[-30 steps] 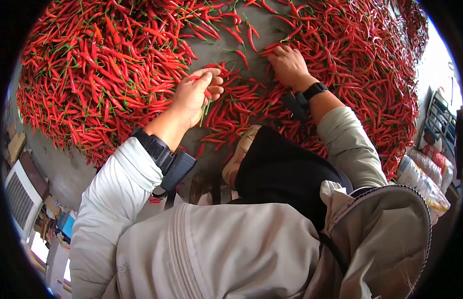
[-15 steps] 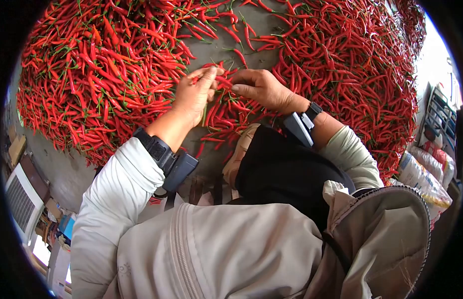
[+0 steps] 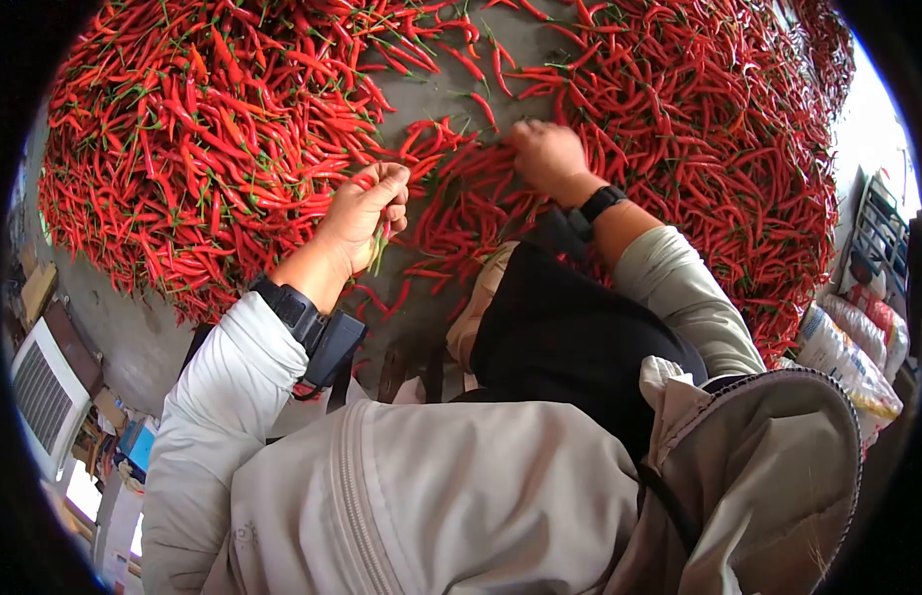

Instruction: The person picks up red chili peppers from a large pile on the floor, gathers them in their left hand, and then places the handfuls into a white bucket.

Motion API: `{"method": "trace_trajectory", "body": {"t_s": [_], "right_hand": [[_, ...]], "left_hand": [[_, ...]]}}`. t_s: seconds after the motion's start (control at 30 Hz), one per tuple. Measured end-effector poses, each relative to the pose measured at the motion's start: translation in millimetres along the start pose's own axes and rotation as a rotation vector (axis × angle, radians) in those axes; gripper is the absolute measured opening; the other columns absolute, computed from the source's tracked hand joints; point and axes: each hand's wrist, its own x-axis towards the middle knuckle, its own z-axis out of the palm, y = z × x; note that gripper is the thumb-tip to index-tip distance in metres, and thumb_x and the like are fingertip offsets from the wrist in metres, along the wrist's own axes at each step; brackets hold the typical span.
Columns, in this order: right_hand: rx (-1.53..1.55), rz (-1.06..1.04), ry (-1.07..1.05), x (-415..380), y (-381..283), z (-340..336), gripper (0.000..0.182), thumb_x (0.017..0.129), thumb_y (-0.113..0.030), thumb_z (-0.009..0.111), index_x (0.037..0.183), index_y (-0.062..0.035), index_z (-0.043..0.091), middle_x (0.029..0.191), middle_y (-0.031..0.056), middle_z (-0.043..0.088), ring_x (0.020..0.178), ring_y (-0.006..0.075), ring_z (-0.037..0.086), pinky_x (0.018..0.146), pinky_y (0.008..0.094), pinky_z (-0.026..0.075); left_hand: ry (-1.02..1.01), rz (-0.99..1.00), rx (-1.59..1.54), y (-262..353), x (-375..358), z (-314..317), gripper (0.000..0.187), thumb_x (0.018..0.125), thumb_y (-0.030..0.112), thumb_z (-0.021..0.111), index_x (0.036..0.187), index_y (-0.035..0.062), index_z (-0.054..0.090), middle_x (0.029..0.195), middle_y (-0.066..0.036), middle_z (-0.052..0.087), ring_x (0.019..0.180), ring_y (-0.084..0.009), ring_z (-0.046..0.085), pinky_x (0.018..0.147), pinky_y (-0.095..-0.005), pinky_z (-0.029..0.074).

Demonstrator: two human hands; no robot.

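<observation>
My left hand [image 3: 365, 215] is closed around chili peppers; a bit of red [image 3: 363, 181] shows at the thumb side, and thin green stems [image 3: 379, 248] poke out below the fingers. It hovers at the inner edge of a large heap of red chili peppers [image 3: 193, 149]. Further right, my right hand [image 3: 550, 159] is over the near-left border of a second heap [image 3: 699, 159]. Motion smears its fingertips, so whether it holds anything does not show. Between and below both hands lie loose chili peppers [image 3: 461, 218] on the grey floor.
Grey concrete floor [image 3: 406, 99] runs between the heaps. My shoe [image 3: 479, 307] and dark trouser leg [image 3: 570, 327] are close below the loose peppers. Filled sacks [image 3: 846, 357] stand at the far right, and a white louvred panel [image 3: 46, 387] leans at the left.
My hands have moved apart. The left has drawn down and left with its peppers; the right has swung up and right, away from the red pepper it was pinching beside the left.
</observation>
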Motion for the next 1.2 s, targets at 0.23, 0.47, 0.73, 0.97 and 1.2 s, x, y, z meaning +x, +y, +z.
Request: {"method": "trace_trajectory", "body": {"t_s": [0.23,0.47,0.73,0.97,1.2], "right_hand": [[-0.018,-0.112,0.309,36.0,-15.8,-40.3,0.032,0.072,-0.022,0.060,0.103,-0.0155,0.056,0.096,0.0064,0.056,0.093,0.0271,0.052,0.077,0.0411,0.044],[-0.069,-0.336,0.027,32.0,-52.5,-15.1,0.043,0.077,-0.022,0.053,0.120,-0.0187,0.050,0.126,0.0071,0.043,0.122,0.0272,0.033,0.099,0.0564,0.024],[-0.098,-0.509,-0.140,0.7,-57.3,-11.4,0.052,0.076,-0.024,0.059,0.126,-0.0290,0.044,0.128,0.0028,0.043,0.122,0.0256,0.034,0.102,0.0561,0.021],[-0.163,-0.344,-0.171,12.9,-61.9,-5.5,0.040,0.073,-0.020,0.058,0.112,-0.0148,0.054,0.104,0.0053,0.054,0.104,0.0238,0.048,0.090,0.0467,0.038],[0.345,-0.268,0.081,15.9,-28.6,-39.6,0.024,0.071,-0.010,0.059,0.094,-0.0054,0.057,0.093,0.0113,0.056,0.095,0.0277,0.054,0.080,0.0376,0.044]], "left_hand": [[0.103,0.010,-0.001,-1.9,-6.2,0.8,0.009,0.084,0.017,0.060,0.089,0.0115,0.054,0.063,0.004,0.047,0.047,-0.0038,0.039,0.044,-0.0197,0.032],[0.152,0.022,0.020,9.9,-18.9,-0.4,0.008,0.085,0.014,0.058,0.091,0.0101,0.055,0.063,0.004,0.047,0.045,-0.0032,0.038,0.044,-0.0183,0.033],[0.173,0.039,0.100,-0.8,-9.5,0.2,0.008,0.084,0.015,0.059,0.086,0.0093,0.054,0.060,0.004,0.045,0.044,-0.0026,0.038,0.041,-0.0171,0.033],[0.200,0.069,0.158,4.2,-11.1,1.3,0.007,0.083,0.013,0.059,0.085,0.0082,0.054,0.059,0.005,0.044,0.044,-0.0036,0.037,0.041,-0.0182,0.032],[0.214,0.079,0.180,6.4,-10.6,0.3,0.006,0.083,0.012,0.059,0.082,0.0082,0.054,0.060,0.005,0.043,0.045,-0.0037,0.036,0.042,-0.0190,0.031]]}}
